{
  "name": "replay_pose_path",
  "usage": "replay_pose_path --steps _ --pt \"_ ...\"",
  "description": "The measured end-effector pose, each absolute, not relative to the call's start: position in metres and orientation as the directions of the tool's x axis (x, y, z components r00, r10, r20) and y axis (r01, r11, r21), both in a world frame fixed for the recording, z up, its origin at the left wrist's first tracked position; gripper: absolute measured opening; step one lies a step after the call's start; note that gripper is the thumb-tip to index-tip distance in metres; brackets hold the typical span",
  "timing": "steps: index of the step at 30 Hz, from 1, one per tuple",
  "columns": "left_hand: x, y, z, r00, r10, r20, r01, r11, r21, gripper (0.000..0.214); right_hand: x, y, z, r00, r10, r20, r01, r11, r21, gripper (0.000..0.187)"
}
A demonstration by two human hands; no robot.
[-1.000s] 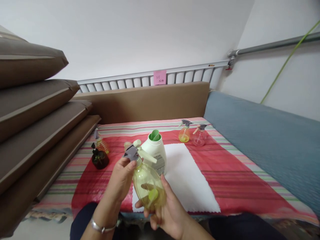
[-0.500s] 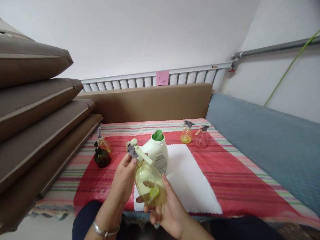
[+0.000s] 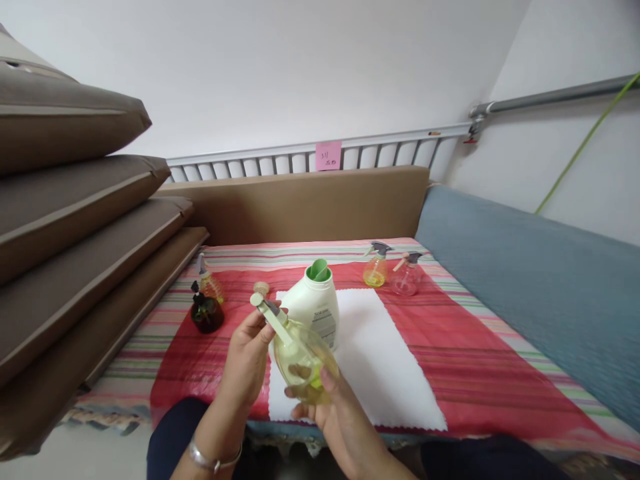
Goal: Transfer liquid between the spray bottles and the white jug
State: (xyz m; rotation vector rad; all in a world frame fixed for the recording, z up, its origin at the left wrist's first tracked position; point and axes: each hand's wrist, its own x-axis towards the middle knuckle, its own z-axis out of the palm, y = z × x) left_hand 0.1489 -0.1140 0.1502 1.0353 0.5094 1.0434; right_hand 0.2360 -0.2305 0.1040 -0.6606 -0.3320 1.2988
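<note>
A clear yellow spray bottle (image 3: 300, 350) is held tilted in front of me, its pale trigger and grey head leaning to the upper left. My left hand (image 3: 250, 347) is closed on the spray head. Around the bottle's lower body my right hand (image 3: 333, 407) is wrapped, some of its fingers showing through the plastic. A little yellow-green liquid lies low inside. Just behind stands a white detergent bottle (image 3: 310, 300) with a green pouring spout (image 3: 319, 271), uncapped and partly hidden by the spray bottle. A round beige cap (image 3: 261, 289) rests to its left.
A white scallop-edged mat (image 3: 380, 360) lies on the red striped cloth (image 3: 460, 373). Yellow (image 3: 375, 271) and pink (image 3: 406, 277) spray bottles stand back right. At left are a dark pump bottle (image 3: 206, 315) and another spray bottle (image 3: 213, 287), near stacked brown cushions (image 3: 85, 227).
The spray head has turned in my left hand, so its trigger now faces me. The bottle leans further over. My view has shifted slightly.
</note>
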Motion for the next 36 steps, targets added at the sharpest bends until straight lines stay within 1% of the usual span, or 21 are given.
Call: replay_pose_path --steps 1,3,4,5,6,8,10,12,13,15,17,18,19,21,24,25,27,30,33,35,36 --pt "0.149 -0.114 0.15 0.469 0.878 0.097 -0.451 0.144 0.881 0.028 0.238 -0.23 0.104 0.169 0.969 -0.18 -0.812 0.034 -0.582 0.06" --pt "0.148 -0.113 0.151 0.516 0.853 0.071 -0.449 0.199 0.871 0.028 0.243 -0.23 0.102 -0.083 0.964 -0.254 -0.856 -0.2 -0.478 0.074" --pt "0.147 -0.113 0.152 0.539 0.84 0.062 -0.449 0.224 0.865 0.029 0.246 -0.23 0.101 -0.197 0.945 -0.262 -0.853 -0.297 -0.428 0.081" --pt "0.146 -0.113 0.152 0.554 0.83 0.058 -0.452 0.242 0.859 0.029 0.248 -0.229 0.1 -0.277 0.928 -0.25 -0.847 -0.358 -0.392 0.086" --pt "0.146 -0.113 0.152 0.561 0.826 0.057 -0.458 0.252 0.853 0.029 0.249 -0.23 0.1 -0.316 0.923 -0.221 -0.846 -0.38 -0.374 0.089" --pt "0.143 -0.112 0.153 0.552 0.831 0.068 -0.477 0.247 0.844 0.028 0.25 -0.231 0.097 -0.305 0.942 -0.139 -0.867 -0.335 -0.37 0.089" --pt "0.141 -0.112 0.154 0.528 0.845 0.087 -0.498 0.224 0.838 0.027 0.248 -0.232 0.094 -0.221 0.972 -0.077 -0.89 -0.233 -0.391 0.082" --pt "0.139 -0.112 0.156 0.502 0.859 0.098 -0.511 0.204 0.835 0.026 0.245 -0.234 0.09 -0.113 0.992 -0.057 -0.899 -0.126 -0.418 0.072" --pt "0.138 -0.112 0.157 0.494 0.864 0.1 -0.514 0.198 0.835 0.026 0.244 -0.234 0.087 -0.088 0.994 -0.06 -0.9 -0.105 -0.424 0.067" --pt "0.136 -0.113 0.159 0.489 0.866 0.102 -0.517 0.194 0.834 0.027 0.242 -0.234 0.082 -0.142 0.987 -0.071 -0.899 -0.159 -0.408 0.067" --pt "0.135 -0.115 0.161 0.488 0.866 0.109 -0.52 0.188 0.833 0.026 0.242 -0.233 0.08 -0.263 0.961 -0.088 -0.884 -0.276 -0.377 0.083" --pt "0.135 -0.116 0.162 0.488 0.866 0.114 -0.521 0.184 0.833 0.025 0.242 -0.232 0.081 -0.302 0.948 -0.103 -0.873 -0.318 -0.368 0.089" --pt "0.135 -0.116 0.162 0.484 0.867 0.119 -0.526 0.18 0.831 0.025 0.242 -0.231 0.083 -0.31 0.943 -0.123 -0.869 -0.334 -0.365 0.092" --pt "0.135 -0.118 0.162 0.47 0.874 0.121 -0.54 0.177 0.823 0.026 0.241 -0.23 0.09 -0.241 0.958 -0.158 -0.877 -0.284 -0.388 0.083" --pt "0.134 -0.12 0.159 0.448 0.886 0.12 -0.561 0.174 0.809 0.027 0.239 -0.23 0.099 -0.067 0.985 -0.161 -0.88 -0.134 -0.455 0.063" --pt "0.134 -0.121 0.158 0.441 0.889 0.126 -0.567 0.167 0.807 0.026 0.238 -0.23 0.099 -0.031 0.989 -0.147 -0.875 -0.098 -0.475 0.061" --pt "0.134 -0.123 0.157 0.431 0.891 0.139 -0.575 0.152 0.804 0.027 0.238 -0.231 0.097 -0.02 0.991 -0.131 -0.868 -0.083 -0.49 0.067" --pt "0.133 -0.126 0.156 0.423 0.895 0.14 -0.563 0.138 0.815 0.028 0.24 -0.23 0.087 -0.115 0.978 -0.172 -0.882 -0.18 -0.436 0.07" --pt "0.133 -0.129 0.155 0.437 0.89 0.134 -0.548 0.145 0.824 0.028 0.243 -0.227 0.076 -0.306 0.922 -0.239 -0.858 -0.376 -0.35 0.084" --pt "0.132 -0.129 0.154 0.446 0.886 0.124 -0.554 0.164 0.816 0.029 0.244 -0.225 0.075 -0.407 0.876 -0.259 -0.814 -0.476 -0.333 0.092" --pt "0.131 -0.129 0.152 0.443 0.889 0.12 -0.56 0.17 0.811 0.029 0.243 -0.225 0.075 -0.424 0.865 -0.27 -0.802 -0.496 -0.333 0.092"
